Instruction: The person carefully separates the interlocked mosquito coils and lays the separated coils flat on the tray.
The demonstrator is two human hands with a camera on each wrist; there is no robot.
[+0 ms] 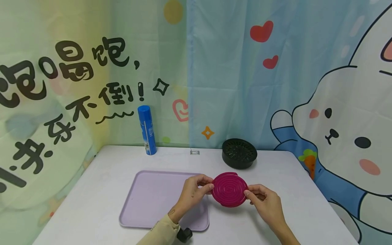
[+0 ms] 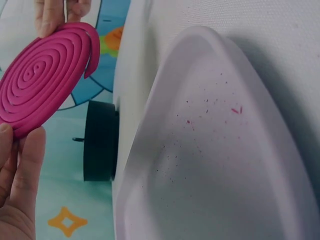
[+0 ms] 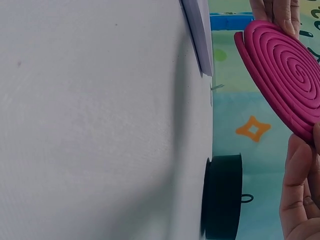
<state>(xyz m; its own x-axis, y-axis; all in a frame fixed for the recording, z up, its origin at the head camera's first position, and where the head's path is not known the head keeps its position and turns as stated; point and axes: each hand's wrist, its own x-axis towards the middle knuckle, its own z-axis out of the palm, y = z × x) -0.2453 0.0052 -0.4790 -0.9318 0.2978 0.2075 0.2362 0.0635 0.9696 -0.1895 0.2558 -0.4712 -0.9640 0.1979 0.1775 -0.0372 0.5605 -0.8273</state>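
Note:
A magenta mosquito coil, a flat disc wound in a spiral, is held up off the table between both hands. My left hand pinches its left edge between thumb and fingers. On the opposite edge, my right hand has the same kind of thumb-and-finger pinch. The left wrist view shows the coil tilted, its outer end by the rim. Behind the coil stands a dark round mosquito coil holder with a slotted surface. Below the left hand lies a pale purple tray.
A blue spray can stands upright at the table's back edge. Small dark and pink crumbs are scattered on the tray. Behind the white table hangs a printed curtain.

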